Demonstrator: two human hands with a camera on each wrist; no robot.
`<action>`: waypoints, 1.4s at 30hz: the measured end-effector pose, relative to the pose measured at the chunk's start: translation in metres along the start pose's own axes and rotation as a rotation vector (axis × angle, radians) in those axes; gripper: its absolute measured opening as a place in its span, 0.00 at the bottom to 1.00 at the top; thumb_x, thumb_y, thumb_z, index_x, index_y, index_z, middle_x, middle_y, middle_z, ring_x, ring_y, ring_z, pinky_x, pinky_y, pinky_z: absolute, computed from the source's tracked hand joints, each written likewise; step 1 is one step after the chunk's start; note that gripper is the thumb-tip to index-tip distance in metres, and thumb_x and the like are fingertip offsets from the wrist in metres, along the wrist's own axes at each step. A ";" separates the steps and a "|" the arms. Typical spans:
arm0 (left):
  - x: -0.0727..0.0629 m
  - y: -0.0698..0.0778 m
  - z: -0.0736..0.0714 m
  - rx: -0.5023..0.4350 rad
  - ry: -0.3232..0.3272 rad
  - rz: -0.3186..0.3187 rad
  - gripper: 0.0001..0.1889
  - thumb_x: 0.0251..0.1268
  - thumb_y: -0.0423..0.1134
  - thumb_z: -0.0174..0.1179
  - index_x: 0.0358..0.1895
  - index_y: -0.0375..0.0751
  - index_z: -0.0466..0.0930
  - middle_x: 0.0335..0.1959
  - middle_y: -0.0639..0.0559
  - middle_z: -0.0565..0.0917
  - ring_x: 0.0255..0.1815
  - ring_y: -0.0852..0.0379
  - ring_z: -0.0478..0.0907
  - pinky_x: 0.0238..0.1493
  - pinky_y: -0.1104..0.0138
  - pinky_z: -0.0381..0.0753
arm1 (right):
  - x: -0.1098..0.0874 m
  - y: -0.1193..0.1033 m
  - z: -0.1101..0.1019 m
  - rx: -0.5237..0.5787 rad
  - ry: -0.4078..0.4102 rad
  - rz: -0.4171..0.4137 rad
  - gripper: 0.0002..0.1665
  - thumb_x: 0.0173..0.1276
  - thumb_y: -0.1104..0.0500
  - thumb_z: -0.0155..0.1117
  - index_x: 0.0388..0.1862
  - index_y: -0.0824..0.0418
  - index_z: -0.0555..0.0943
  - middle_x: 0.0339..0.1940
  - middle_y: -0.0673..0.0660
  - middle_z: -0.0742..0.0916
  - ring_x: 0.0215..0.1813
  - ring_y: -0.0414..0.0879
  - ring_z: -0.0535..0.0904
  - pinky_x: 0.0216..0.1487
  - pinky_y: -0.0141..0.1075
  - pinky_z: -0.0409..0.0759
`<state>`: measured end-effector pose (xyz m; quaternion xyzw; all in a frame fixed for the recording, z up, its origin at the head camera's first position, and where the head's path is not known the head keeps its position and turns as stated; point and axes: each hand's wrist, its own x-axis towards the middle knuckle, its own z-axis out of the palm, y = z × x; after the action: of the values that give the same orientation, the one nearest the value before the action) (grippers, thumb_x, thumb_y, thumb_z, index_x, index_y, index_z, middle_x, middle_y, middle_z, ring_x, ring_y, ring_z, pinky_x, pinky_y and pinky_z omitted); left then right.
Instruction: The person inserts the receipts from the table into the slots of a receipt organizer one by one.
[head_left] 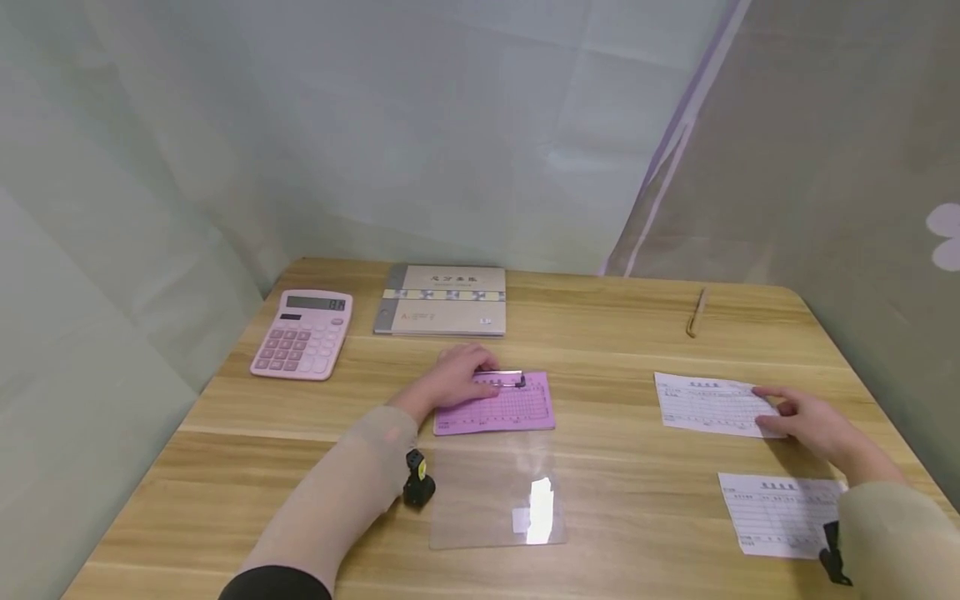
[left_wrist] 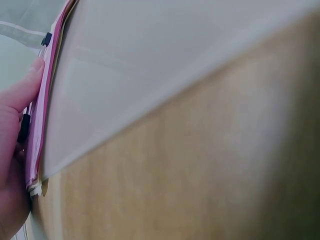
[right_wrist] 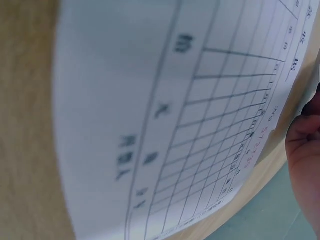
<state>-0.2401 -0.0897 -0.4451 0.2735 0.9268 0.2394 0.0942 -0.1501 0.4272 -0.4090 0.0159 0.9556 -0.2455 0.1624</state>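
My left hand point(head_left: 457, 377) lies at the upper left of a pink form pad point(head_left: 487, 412), its thumb and fingers gripping round the metal clip point(head_left: 510, 379). Seen edge-on in the left wrist view, the pad point(left_wrist: 42, 115) has the thumb point(left_wrist: 25, 90) along its clip. To the right, my right hand point(head_left: 813, 423) pinches the right edge of a white printed form point(head_left: 708, 407) between thumb and fingers. A second white form point(head_left: 780, 512) lies nearer, partly under the right sleeve; its printed grid point(right_wrist: 215, 110) fills much of the right wrist view.
A clear plastic sheet point(head_left: 480, 508) lies just below the pad. Toward the back are a pink calculator point(head_left: 302, 335), a beige account book point(head_left: 450, 304) and a pen point(head_left: 697, 312). Hanging fabric point(head_left: 450, 133) surrounds the wooden table point(head_left: 615, 333).
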 end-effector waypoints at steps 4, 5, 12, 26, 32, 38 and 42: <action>-0.001 0.000 0.000 -0.002 0.001 -0.008 0.21 0.56 0.55 0.63 0.51 0.51 0.76 0.50 0.58 0.76 0.55 0.57 0.68 0.61 0.59 0.57 | 0.001 -0.004 -0.001 0.041 -0.002 -0.021 0.43 0.64 0.40 0.59 0.68 0.67 0.63 0.53 0.73 0.73 0.48 0.62 0.68 0.45 0.54 0.66; -0.001 -0.001 0.001 -0.003 0.002 -0.009 0.21 0.56 0.55 0.63 0.51 0.52 0.76 0.50 0.58 0.76 0.56 0.56 0.68 0.61 0.59 0.57 | 0.002 -0.005 -0.002 0.050 -0.004 -0.024 0.43 0.64 0.40 0.59 0.68 0.66 0.63 0.55 0.74 0.71 0.50 0.63 0.67 0.47 0.56 0.65; -0.001 -0.001 0.000 0.000 0.001 -0.012 0.21 0.57 0.55 0.63 0.52 0.51 0.76 0.51 0.58 0.76 0.56 0.56 0.68 0.62 0.58 0.57 | 0.001 -0.011 -0.002 0.129 -0.010 -0.030 0.41 0.65 0.41 0.58 0.68 0.66 0.63 0.62 0.76 0.64 0.57 0.67 0.62 0.52 0.62 0.62; 0.000 -0.001 0.002 -0.002 -0.002 -0.012 0.21 0.57 0.55 0.63 0.51 0.51 0.76 0.50 0.58 0.75 0.55 0.56 0.69 0.61 0.57 0.58 | 0.007 -0.026 0.007 0.197 -0.015 -0.048 0.36 0.64 0.44 0.62 0.63 0.66 0.69 0.67 0.75 0.62 0.63 0.70 0.57 0.57 0.65 0.55; 0.000 0.000 0.001 -0.006 0.000 -0.009 0.21 0.57 0.54 0.63 0.51 0.51 0.76 0.49 0.57 0.75 0.55 0.56 0.69 0.60 0.57 0.58 | 0.011 -0.047 0.009 0.206 -0.001 -0.103 0.35 0.62 0.45 0.64 0.61 0.64 0.70 0.67 0.73 0.63 0.65 0.70 0.56 0.58 0.64 0.55; 0.000 0.001 0.001 -0.001 -0.001 -0.016 0.21 0.57 0.54 0.63 0.51 0.51 0.76 0.49 0.58 0.75 0.54 0.57 0.69 0.60 0.58 0.58 | 0.016 -0.064 0.011 0.263 -0.014 -0.147 0.33 0.64 0.44 0.62 0.62 0.60 0.70 0.69 0.67 0.64 0.64 0.60 0.62 0.56 0.51 0.68; 0.000 0.001 0.000 0.000 -0.004 -0.019 0.21 0.57 0.54 0.62 0.51 0.51 0.76 0.50 0.58 0.75 0.55 0.56 0.69 0.61 0.59 0.58 | 0.019 -0.079 0.013 0.404 -0.040 -0.181 0.32 0.65 0.49 0.63 0.63 0.63 0.69 0.65 0.64 0.67 0.55 0.47 0.69 0.48 0.35 0.75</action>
<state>-0.2395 -0.0891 -0.4449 0.2652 0.9291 0.2381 0.0984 -0.1728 0.3506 -0.3896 -0.0428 0.8812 -0.4456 0.1522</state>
